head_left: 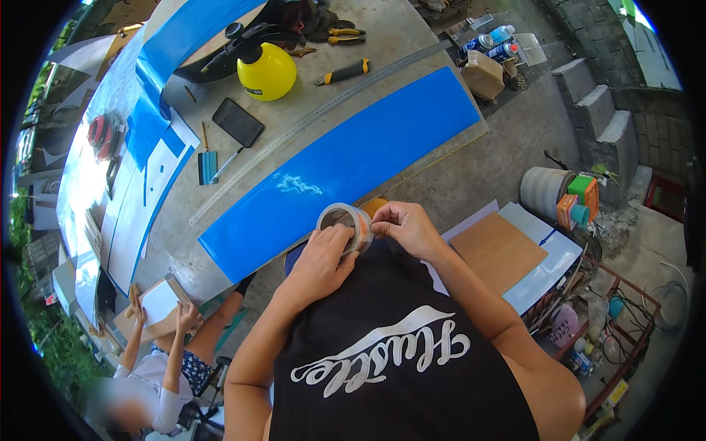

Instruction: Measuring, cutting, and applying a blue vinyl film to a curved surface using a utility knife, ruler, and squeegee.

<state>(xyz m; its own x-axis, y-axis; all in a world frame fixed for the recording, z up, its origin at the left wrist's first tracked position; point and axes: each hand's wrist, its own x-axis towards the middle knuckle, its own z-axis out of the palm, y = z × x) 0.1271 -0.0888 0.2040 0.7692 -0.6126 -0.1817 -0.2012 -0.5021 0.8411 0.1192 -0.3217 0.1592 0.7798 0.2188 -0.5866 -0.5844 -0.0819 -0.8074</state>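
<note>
My left hand [323, 259] is wrapped around a wide roll of clear packing tape [363, 229], held close to my black top at the table's near edge. The fingers of my right hand [406, 231] are pinched together against the roll's right side; whether a loose tape end is between them is too small to tell. Just beyond the roll lies a long, slightly curved panel covered in glossy blue film [346, 165]. A long metal ruler [294, 134] rests along the panel's far side.
On the table are a yellow spray bottle [266, 73], a black phone [238, 123], a utility knife [343, 71], a blue squeegee [208, 168] and pliers [346, 40]. Blue film sheets lie left. Another person [158, 371] holds a board at lower left. A brown board [496, 250] lies at right.
</note>
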